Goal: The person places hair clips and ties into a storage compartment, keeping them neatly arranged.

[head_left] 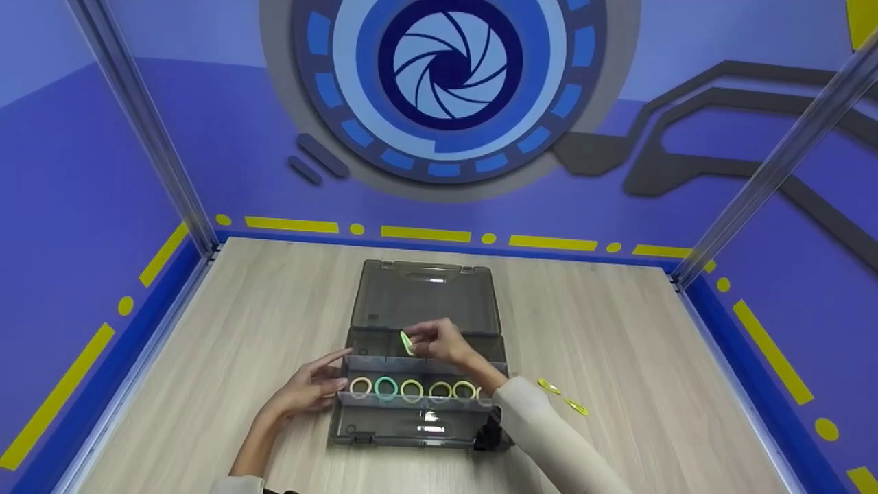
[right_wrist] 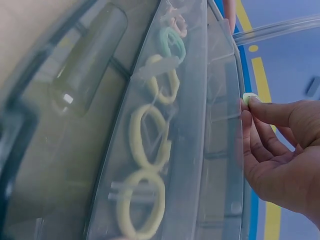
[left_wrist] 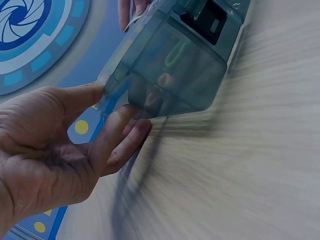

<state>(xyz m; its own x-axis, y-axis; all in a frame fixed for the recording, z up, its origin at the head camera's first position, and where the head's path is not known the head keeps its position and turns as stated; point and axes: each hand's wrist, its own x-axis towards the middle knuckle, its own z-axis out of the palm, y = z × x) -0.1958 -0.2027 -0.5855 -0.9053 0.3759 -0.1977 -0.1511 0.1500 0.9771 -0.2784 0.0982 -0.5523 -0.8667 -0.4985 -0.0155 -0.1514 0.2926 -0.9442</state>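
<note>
A translucent grey storage box (head_left: 384,420) stands with its lid (head_left: 425,296) folded back. Across its middle is a clear compartment tray (head_left: 430,361) with a row of hair ties (head_left: 386,388) in pale orange, teal and yellow. My left hand (head_left: 309,387) grips the box's left end; in the left wrist view the thumb is at the upper edge, the other fingers lower against the end wall. Over the rear compartments, my right hand (head_left: 439,341) pinches a light green hair clip (head_left: 407,342) between thumb and fingertips. Most of that clip is hidden in the right wrist view.
Two yellow hair clips (head_left: 562,396) lie on the wooden table (head_left: 603,329) to the right of the box. Blue panels (head_left: 226,165) with metal corner posts (head_left: 147,130) enclose the table at the back and sides. A black object (head_left: 488,433) shows by the right sleeve.
</note>
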